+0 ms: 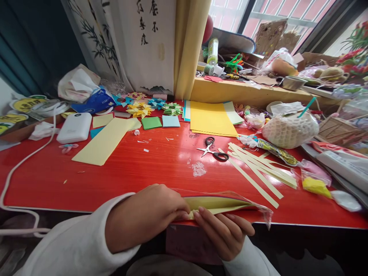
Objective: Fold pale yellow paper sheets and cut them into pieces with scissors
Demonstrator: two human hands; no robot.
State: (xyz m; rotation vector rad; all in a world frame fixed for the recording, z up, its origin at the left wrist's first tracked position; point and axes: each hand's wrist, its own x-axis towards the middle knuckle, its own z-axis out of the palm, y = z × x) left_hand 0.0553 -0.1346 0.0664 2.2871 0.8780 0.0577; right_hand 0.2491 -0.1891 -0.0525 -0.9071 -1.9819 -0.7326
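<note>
The pale yellow paper [221, 202] is lying at the middle of the table's [161, 172] front edge, and clear plastic [268, 215] is showing along its far side and right end (whether it is wrapping the paper all round, I cannot tell). That edge is probably giving both hands support and easy reach. The scissors [208, 148] and the paper strips [267, 172] are lying farther back, toward the right edge, likely to be near yet out of the way. The left hand [152, 211] is curling almost closed, its thumb and forefinger pinching the paper's left part. The right hand [222, 232] is holding its fingers slightly apart, the forefinger touching the paper beside the left fingertips; its thumb is hiding from view, so I cannot tell whether it is pinching.
</note>
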